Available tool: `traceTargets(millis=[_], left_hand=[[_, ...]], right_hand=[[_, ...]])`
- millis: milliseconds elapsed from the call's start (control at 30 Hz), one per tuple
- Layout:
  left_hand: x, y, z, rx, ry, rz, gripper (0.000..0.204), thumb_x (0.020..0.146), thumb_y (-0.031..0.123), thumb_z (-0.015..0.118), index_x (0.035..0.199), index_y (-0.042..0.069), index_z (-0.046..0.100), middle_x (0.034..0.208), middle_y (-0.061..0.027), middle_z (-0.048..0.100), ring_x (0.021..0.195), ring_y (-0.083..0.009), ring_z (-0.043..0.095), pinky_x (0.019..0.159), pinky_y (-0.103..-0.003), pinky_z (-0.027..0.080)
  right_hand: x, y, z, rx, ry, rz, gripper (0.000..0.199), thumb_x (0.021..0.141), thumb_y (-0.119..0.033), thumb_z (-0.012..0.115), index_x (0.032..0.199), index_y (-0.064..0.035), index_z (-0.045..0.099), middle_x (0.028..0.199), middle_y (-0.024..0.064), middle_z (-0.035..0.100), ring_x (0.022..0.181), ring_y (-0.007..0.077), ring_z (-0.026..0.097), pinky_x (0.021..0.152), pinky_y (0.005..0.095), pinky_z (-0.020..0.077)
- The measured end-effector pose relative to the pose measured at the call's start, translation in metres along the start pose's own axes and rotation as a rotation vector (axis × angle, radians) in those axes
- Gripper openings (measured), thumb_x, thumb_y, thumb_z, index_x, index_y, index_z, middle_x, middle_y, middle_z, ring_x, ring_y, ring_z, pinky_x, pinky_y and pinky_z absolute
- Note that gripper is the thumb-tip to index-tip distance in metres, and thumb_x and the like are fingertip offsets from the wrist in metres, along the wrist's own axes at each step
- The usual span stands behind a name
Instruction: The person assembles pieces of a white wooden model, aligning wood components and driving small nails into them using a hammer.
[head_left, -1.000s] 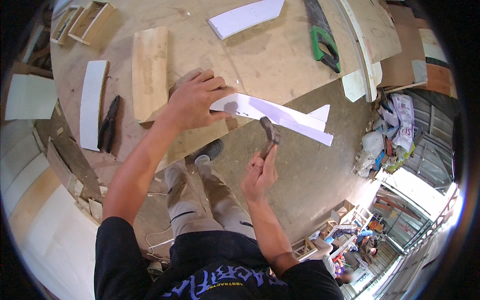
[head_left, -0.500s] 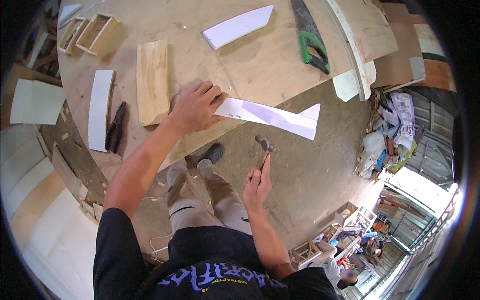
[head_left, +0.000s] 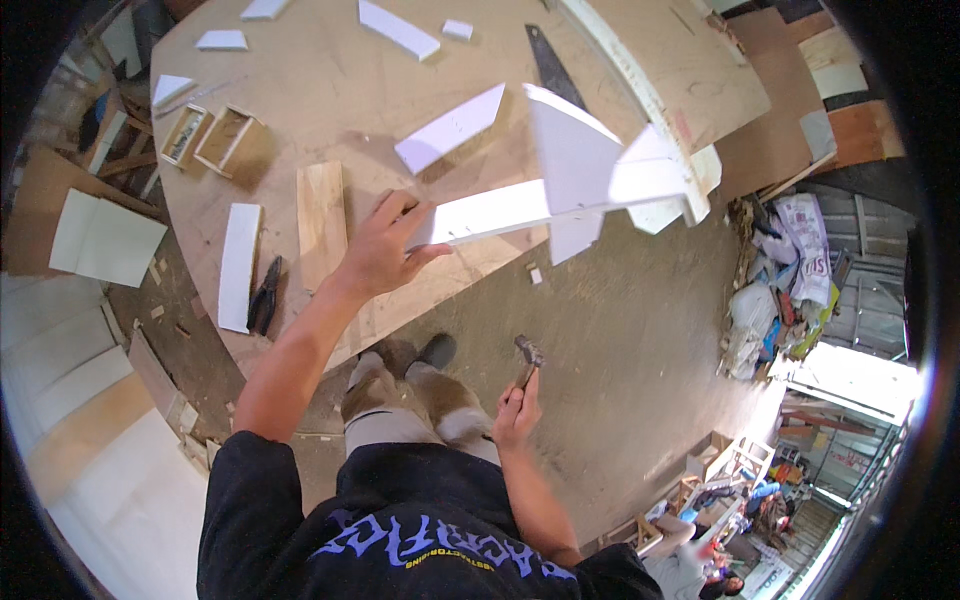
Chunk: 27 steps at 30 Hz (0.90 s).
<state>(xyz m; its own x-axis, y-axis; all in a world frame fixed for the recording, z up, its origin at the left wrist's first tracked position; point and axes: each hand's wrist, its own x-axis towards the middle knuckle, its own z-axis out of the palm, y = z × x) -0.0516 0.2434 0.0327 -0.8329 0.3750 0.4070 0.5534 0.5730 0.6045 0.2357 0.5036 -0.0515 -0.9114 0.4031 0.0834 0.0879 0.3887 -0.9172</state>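
White board assembly is gripped at its near end by left hand, lifted above plywood table. Hammer is clasped in right hand, fingers wrapped round handle.

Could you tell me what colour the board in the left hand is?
White, in the head view: board.

The left arm reaches forward and up from the shoulder, nearly straight, the forearm bare below a dark sleeve. The left hand is raised at the end of it, wrist slightly bent, fingers curled and thumb set opposite in a pinching grasp. The right arm hangs lower, close to the body and bent at the elbow. The right hand is a closed fist held near the thigh, knuckles seemingly turned outward, though the lens distorts it.
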Motion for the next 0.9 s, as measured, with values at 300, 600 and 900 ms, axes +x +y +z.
traceTargets(millis=[300, 600, 900], left_hand=[[-0.036, 0.043, -0.041, -0.195, 0.017, -0.451, 0.043, 0.095, 0.036, 0.076, 0.116, -0.002, 0.075, 0.091, -0.0157, 0.063, 0.080, -0.0284, 0.062, 0.072, -0.040, 0.049], [-0.065, 0.065, -0.075, -0.251, 0.267, -0.758, 0.046, 0.094, 0.042, 0.076, 0.115, 0.001, 0.079, 0.084, -0.0148, 0.066, 0.077, -0.0263, 0.063, 0.071, -0.039, 0.049], [-0.059, 0.061, -0.049, 0.036, 0.372, -0.746, 0.050, 0.089, 0.040, 0.081, 0.115, -0.002, 0.074, 0.096, -0.0213, 0.066, 0.086, -0.0377, 0.066, 0.077, -0.047, 0.052]], right_hand=[[0.099, -0.047, -0.010, -0.252, -0.240, -0.115, 0.046, 0.107, -0.020, 0.057, 0.152, -0.0072, 0.056, 0.084, 0.0132, 0.067, 0.074, 0.0257, 0.067, 0.071, 0.0370, 0.0537], [0.163, -0.063, 0.059, -0.521, -0.365, -0.398, 0.051, 0.101, -0.012, 0.061, 0.152, -0.0158, 0.054, 0.111, 0.0207, 0.070, 0.098, 0.0434, 0.068, 0.081, 0.0523, 0.0553], [0.250, -0.027, 0.113, -0.553, -0.308, -0.665, 0.049, 0.095, -0.001, 0.062, 0.143, -0.0078, 0.058, 0.118, 0.0179, 0.070, 0.102, 0.0411, 0.066, 0.089, 0.0521, 0.0530]])
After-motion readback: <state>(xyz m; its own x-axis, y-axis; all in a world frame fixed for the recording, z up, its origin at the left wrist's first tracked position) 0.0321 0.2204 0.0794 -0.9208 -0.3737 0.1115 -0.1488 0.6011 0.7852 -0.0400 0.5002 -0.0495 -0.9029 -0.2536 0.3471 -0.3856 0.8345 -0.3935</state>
